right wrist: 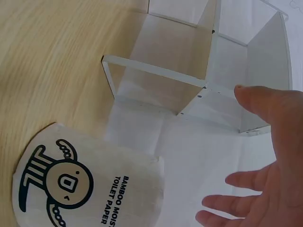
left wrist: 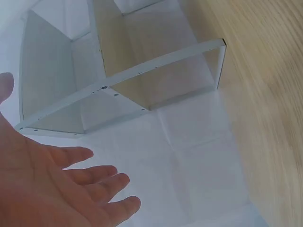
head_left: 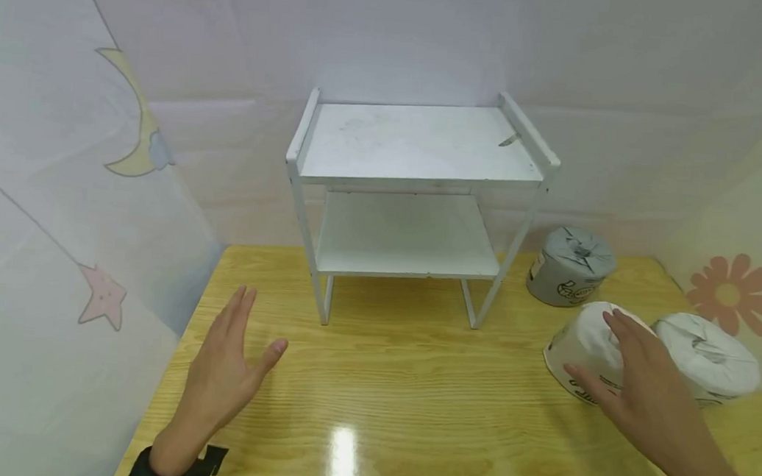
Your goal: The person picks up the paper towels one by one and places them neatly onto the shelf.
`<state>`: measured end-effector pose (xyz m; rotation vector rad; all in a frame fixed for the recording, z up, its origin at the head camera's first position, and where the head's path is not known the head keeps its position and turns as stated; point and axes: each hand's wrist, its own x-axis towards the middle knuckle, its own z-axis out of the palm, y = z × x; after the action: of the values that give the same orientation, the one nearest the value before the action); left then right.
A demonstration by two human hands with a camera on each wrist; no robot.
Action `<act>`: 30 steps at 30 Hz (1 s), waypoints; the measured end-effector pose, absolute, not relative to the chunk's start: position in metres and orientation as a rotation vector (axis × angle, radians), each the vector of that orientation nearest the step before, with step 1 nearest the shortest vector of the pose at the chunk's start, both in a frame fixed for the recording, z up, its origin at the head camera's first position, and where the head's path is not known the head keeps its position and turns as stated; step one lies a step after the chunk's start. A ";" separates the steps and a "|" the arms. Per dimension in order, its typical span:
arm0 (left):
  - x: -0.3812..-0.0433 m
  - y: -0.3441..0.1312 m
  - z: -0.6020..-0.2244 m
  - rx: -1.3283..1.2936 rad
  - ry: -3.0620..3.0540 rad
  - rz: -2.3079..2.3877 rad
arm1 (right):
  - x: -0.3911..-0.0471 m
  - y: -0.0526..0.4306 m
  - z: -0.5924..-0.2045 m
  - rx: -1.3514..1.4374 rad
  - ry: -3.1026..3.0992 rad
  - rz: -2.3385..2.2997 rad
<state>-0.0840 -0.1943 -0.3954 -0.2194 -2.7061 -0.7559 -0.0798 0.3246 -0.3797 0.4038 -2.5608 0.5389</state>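
Note:
My left hand point(head_left: 222, 374) hovers over the left part of the wooden table, fingers straight and thumb spread, holding nothing. On the right, my right hand point(head_left: 652, 393) is likewise straight-fingered and holds nothing; in the head view it overlaps a white-wrapped toilet paper roll point(head_left: 575, 347). That roll's printed side point(right wrist: 109, 184) faces the right wrist camera. Beside it, partly behind the hand, stands a second white-wrapped roll point(head_left: 711, 357). A grey-wrapped roll point(head_left: 571, 270) is farther back. Between and beyond the hands stands a white two-tier shelf point(head_left: 414, 144).
The shelf's lower board point(head_left: 408, 232) sits above the wooden table point(head_left: 410, 387). Pale fabric point(head_left: 402, 33) hangs behind the table, and printed sheets with a moon point(head_left: 137, 118) and a red flower point(head_left: 735, 292) flank it. Both wrists wear black straps.

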 end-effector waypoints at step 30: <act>-0.115 -0.183 -0.358 -0.352 -2.425 -1.405 | -0.082 0.348 -0.398 -0.069 -2.631 0.728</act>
<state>-0.1149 -0.1828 -0.3583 -0.3523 -2.4250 -1.4046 -0.0817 0.3476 -0.3976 -0.0687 -2.6312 0.7276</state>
